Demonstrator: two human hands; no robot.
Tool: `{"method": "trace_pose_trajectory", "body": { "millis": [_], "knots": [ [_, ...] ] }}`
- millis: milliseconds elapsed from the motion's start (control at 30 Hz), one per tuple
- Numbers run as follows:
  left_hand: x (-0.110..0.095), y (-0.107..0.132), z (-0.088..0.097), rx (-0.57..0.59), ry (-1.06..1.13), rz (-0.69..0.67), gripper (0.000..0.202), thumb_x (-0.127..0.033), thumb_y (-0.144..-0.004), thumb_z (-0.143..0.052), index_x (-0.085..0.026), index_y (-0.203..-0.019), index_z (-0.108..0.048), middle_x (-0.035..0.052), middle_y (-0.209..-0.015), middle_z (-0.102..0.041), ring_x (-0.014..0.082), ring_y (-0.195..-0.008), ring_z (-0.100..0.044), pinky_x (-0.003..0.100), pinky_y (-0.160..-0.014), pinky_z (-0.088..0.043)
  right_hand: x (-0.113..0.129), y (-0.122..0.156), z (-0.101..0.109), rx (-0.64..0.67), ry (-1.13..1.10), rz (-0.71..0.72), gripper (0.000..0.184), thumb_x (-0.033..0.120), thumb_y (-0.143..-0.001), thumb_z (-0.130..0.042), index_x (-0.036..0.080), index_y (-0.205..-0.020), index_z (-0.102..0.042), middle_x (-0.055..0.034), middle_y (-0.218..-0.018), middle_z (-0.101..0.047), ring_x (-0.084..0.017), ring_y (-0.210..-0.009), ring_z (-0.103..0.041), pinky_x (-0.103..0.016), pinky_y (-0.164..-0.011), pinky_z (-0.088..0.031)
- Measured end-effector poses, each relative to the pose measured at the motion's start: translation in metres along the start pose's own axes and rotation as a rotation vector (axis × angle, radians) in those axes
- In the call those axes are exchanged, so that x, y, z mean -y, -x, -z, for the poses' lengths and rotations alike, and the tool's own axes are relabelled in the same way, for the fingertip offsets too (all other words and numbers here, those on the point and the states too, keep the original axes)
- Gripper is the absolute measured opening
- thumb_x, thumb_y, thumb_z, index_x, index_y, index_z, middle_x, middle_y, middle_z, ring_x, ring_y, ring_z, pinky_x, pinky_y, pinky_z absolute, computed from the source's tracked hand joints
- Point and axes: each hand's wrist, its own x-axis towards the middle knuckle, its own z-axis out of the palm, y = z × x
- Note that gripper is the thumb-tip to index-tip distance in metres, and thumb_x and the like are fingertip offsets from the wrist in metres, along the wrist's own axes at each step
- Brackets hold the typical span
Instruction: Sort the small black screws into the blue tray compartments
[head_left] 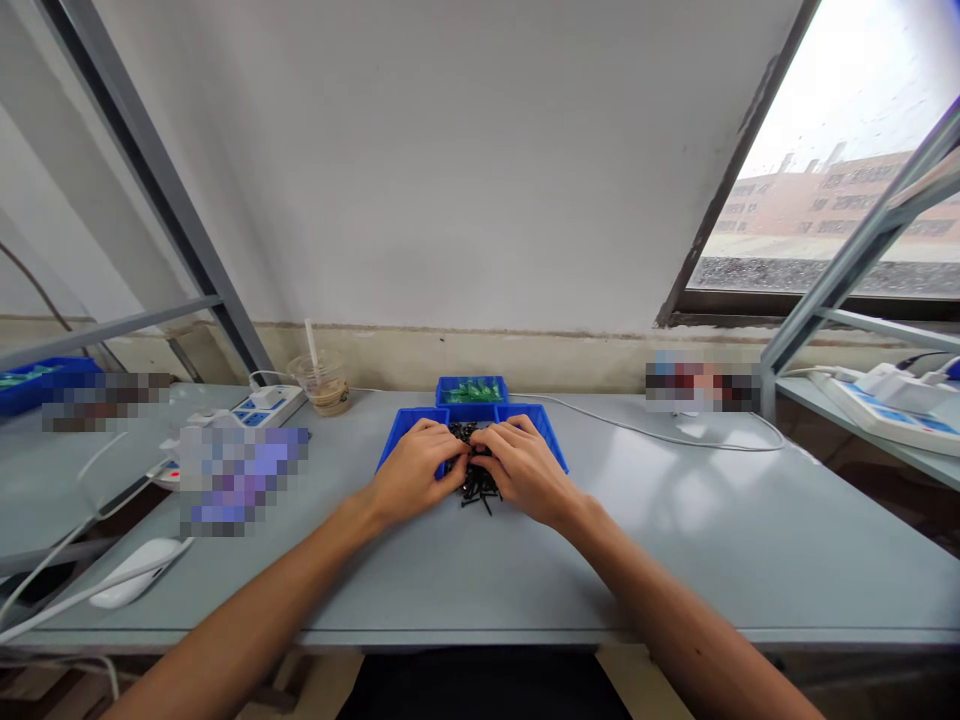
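A pile of black screws (480, 488) lies on the grey table between two blue bins. On the left side of the pile is my left hand (417, 468), fingers bent and thumb drawn in towards them. My right hand (522, 470) mirrors it from the right, thumb and fingers pinched together over the screws. The fingertips of both hands nearly meet, and whatever they hold is too small and covered to make out. My hands partly cover the left blue bin (397, 436) and the right blue bin (553, 440), so their contents are hidden.
Behind the pile stands a blue bin of green packets (472, 390). To the left are a plastic cup with a straw (328, 390), a power strip (274, 405) and a white mouse (139, 572). A white cable (637, 428) crosses the table's right side. Metal posts flank the table.
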Motion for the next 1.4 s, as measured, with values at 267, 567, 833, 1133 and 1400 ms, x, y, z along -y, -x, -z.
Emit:
{"method": "trace_pose_trajectory", "body": {
  "millis": [267,567,833,1133,1400],
  "knots": [
    [0.0011,0.0010,-0.0011,0.005,-0.002,-0.014,0.019,-0.021,-0.100,-0.049,-0.019,-0.089,-0.064,0.0017,-0.084,-0.070,0.0171,-0.080,-0.060,0.035,-0.085,-0.041,-0.0001,0.0000,-0.0030,0.004,0.032,-0.005,0.022,0.023,-0.108,-0.043,0.019,-0.093,-0.058,-0.0030,-0.087,-0.068,-0.016,-0.078,-0.058,-0.033,-0.089,-0.036],
    [0.0006,0.0006,0.0000,0.027,-0.001,-0.018,0.021,-0.022,-0.101,-0.047,-0.019,-0.090,-0.065,0.0025,-0.085,-0.071,0.0177,-0.082,-0.061,0.036,-0.086,-0.041,0.0006,0.0000,-0.0011,0.003,0.001,0.023,0.017,0.018,-0.107,-0.044,0.019,-0.097,-0.058,-0.0032,-0.088,-0.069,-0.016,-0.081,-0.060,-0.033,-0.088,-0.035],
    [0.0000,0.0002,0.0003,0.015,0.004,-0.021,0.020,-0.022,-0.101,-0.049,-0.019,-0.092,-0.066,0.0019,-0.087,-0.071,0.0171,-0.082,-0.062,0.036,-0.086,-0.042,-0.0005,-0.0005,-0.0027,0.008,0.027,0.018,0.025,0.025,-0.110,-0.042,0.019,-0.092,-0.059,-0.0025,-0.083,-0.068,-0.016,-0.078,-0.058,-0.032,-0.087,-0.034],
    [-0.0003,0.0001,0.0005,-0.005,0.028,-0.014,0.021,-0.024,-0.103,-0.049,-0.019,-0.098,-0.069,0.0022,-0.088,-0.073,0.0167,-0.083,-0.064,0.036,-0.088,-0.043,-0.0021,-0.0005,-0.0032,0.010,0.028,-0.012,0.032,0.028,-0.110,-0.042,0.019,-0.085,-0.059,-0.0017,-0.079,-0.067,-0.015,-0.075,-0.058,-0.033,-0.088,-0.035],
    [0.0000,0.0003,0.0013,-0.004,-0.004,-0.003,0.020,-0.031,-0.104,-0.053,-0.020,-0.107,-0.068,0.0040,-0.097,-0.074,0.0188,-0.091,-0.064,0.038,-0.092,-0.043,0.0012,-0.0009,0.0006,-0.070,-0.051,-0.109,0.021,0.023,-0.107,-0.042,0.020,-0.097,-0.060,-0.0039,-0.090,-0.073,-0.017,-0.080,-0.062,-0.036,-0.090,-0.037]
  ]
}}
